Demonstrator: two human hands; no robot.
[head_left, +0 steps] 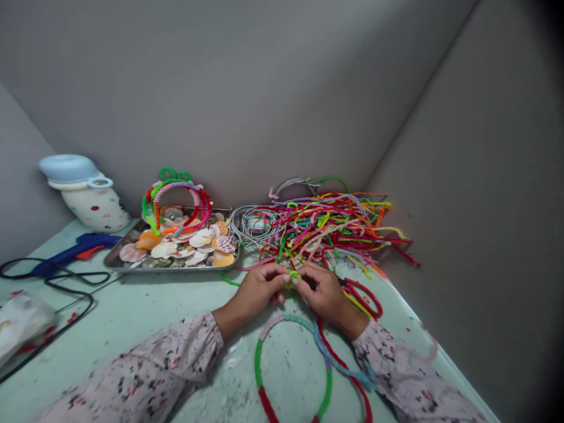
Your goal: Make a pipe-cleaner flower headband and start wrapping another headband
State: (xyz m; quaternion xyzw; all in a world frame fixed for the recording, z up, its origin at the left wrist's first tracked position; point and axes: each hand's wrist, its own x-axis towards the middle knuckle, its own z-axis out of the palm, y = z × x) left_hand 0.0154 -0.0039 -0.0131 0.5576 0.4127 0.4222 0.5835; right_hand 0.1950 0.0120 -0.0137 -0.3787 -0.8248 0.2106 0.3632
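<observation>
My left hand (263, 286) and my right hand (324, 292) meet over the middle of the table. Both pinch a small yellow-green pipe cleaner piece (295, 275) between thumb and fingertips. Below them lies a ring wrapped in pink, green, red and blue pipe cleaner (258, 367). A loose light blue pipe cleaner (341, 367) and a red one (326, 343) run beside it under my right wrist. Red-handled scissors (374, 304) rest just right of my right hand, partly covered. Behind my hands spreads a tangled pile of coloured pipe cleaners (328, 226).
A metal tray (171, 269) holds shells and several wrapped hoops (154, 205). Coiled grey wire (235, 223) lies beside it. On the left are a blue glue gun (64, 257) with a black cord, a white bottle (94, 205) and a white packet (24, 323). Walls stand behind and right.
</observation>
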